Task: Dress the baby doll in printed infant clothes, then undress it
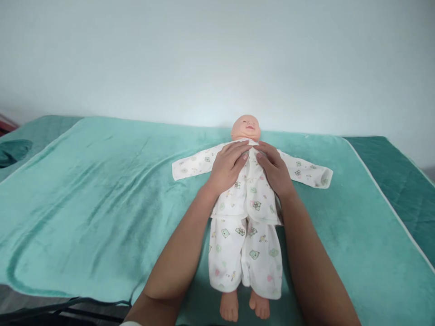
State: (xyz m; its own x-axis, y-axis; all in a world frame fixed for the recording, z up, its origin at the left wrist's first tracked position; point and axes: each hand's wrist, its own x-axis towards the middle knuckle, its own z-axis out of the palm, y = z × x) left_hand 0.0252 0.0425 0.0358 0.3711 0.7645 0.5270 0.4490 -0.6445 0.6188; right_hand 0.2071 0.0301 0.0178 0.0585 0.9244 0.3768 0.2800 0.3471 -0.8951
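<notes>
A baby doll point(245, 127) lies on its back, head toward the wall and bare feet toward me. It wears a white pajama top point(253, 192) with small printed animals, and matching pajama pants point(261, 253). Both sleeves stretch out sideways; no doll hands show at the cuffs. My left hand point(228, 164) rests flat on the left side of the top's chest, fingers extended toward the collar. On the other side of the chest lies my right hand point(274, 166), its fingers also stretched out. Between my hands runs the top's front edge. Neither hand visibly grips the cloth.
A light green plush blanket point(112, 194) with wrinkles lies under the doll. Darker green quilted bedding point(397, 176) shows beyond its right edge. A pale wall point(217, 59) rises behind the bed. At the lower left are a dark bed frame point(95, 302) and grey floor.
</notes>
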